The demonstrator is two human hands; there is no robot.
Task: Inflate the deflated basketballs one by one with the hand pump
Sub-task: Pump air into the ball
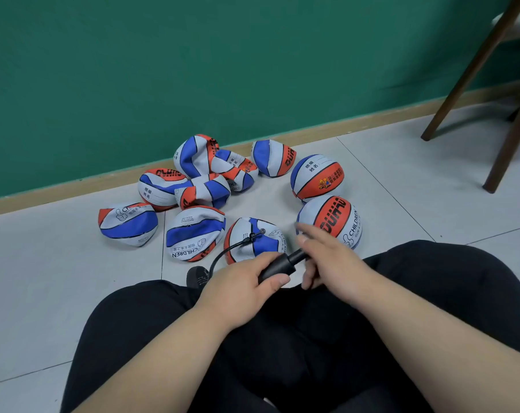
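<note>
My left hand (247, 281) grips the barrel of a black hand pump (278, 268) above my lap. My right hand (327, 257) is blurred; its thumb and curled fingers close round the pump's handle end, with the index finger sticking out. A black hose (223, 254) curves from the pump to the valve of a half-flat red, white and blue basketball (254, 242) on the floor in front of me. Two round, full basketballs (333, 222) (317, 177) sit to its right. Several crumpled flat balls (194, 231) lie to the left and behind.
I sit on a grey tiled floor (387, 174) with my black-trousered legs (431, 293) to either side. A green wall (193, 70) with a wooden skirting runs behind the balls. Dark wooden chair legs (461, 84) stand at the far right. A black shoe tip (197, 275) shows by the hose.
</note>
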